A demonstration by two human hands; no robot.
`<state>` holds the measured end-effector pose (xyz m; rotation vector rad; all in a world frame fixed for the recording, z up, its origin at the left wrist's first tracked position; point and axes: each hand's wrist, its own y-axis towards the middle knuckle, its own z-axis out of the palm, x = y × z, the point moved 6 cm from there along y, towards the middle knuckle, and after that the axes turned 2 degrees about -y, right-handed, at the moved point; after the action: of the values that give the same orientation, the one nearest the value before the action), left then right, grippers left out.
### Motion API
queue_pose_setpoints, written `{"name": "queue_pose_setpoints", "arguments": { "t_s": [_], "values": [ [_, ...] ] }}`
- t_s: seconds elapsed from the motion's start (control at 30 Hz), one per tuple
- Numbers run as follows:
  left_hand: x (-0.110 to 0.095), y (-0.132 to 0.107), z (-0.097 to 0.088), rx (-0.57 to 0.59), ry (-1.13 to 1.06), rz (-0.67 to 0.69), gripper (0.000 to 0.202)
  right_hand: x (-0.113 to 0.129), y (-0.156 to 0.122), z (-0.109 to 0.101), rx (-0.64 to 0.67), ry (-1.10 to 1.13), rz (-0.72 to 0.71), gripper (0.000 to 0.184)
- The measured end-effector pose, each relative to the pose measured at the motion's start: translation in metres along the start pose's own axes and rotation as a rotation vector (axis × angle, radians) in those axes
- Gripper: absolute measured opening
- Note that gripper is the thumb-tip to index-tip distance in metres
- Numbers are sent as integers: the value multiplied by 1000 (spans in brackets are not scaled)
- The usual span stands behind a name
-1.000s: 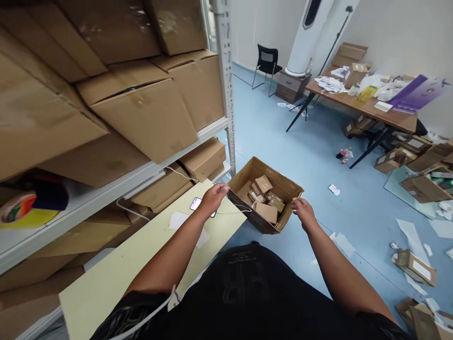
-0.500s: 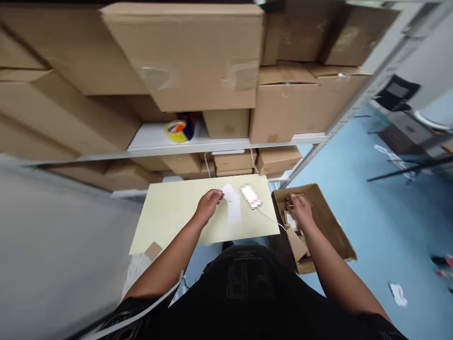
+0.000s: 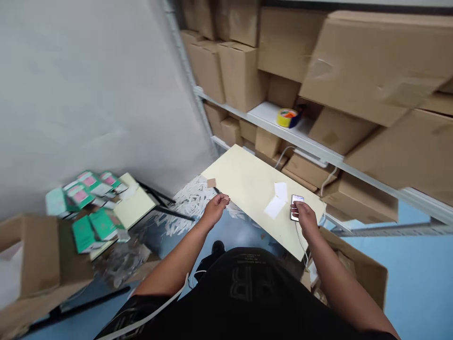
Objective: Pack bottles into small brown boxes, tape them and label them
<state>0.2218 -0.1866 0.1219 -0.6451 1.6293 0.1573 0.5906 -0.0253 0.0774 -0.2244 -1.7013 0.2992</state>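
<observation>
"While both hands are hanging over that table (image 3: 240, 174), how is it looking?"

"It's showing as a long, pale yellow rectangle. Two white papers (image 3: 274, 207) are lying on it, and near them a smaller, dark-edged phone (image 3: 297, 198) is displaying a bright screen."

"Where is everything sitting relative to the hands?"

"Table first: its near edge is running just beside the left hand (image 3: 214, 209). Both papers are lying between the hands, closer to the right hand (image 3: 305, 216). As for the phone, it's lying under the right hand's fingers in this view, well apart from the left."

"Are they gripping anything?"

"Right fingers are bending across the screen, but I can't tell whether they're touching it. Left fingers are curling toward the thumb with nothing visible in them; I can't tell whether they're fully closing."

"And the materials?"

"Biggest first: a white shelf (image 3: 264, 112) is bearing plain cardboard boxes (image 3: 375, 71). An open carton (image 3: 368, 269) is standing below the right forearm. Thin, curly paper shreds (image 3: 184, 198) are covering some floor, a round yellow tape roll (image 3: 283, 120) is sitting on the shelf, and a slim white cable (image 3: 299, 236) is trailing from the phone."
</observation>
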Motion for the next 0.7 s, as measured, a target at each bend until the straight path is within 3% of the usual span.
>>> {"name": "queue_pose_setpoints", "arguments": {
  "t_s": [0.33,0.5,0.7],
  "values": [
    [56,-55,-164,-201,-37,-30,38,23,-36,163,176,-137,-65,42],
    [89,-68,-253,-311,34,-45,35,21,-69,263,275,-190,-118,47],
    [134,-80,-367,-478,155,-184,31,2,-109,389,541,-359,-91,49]
  ]
}}
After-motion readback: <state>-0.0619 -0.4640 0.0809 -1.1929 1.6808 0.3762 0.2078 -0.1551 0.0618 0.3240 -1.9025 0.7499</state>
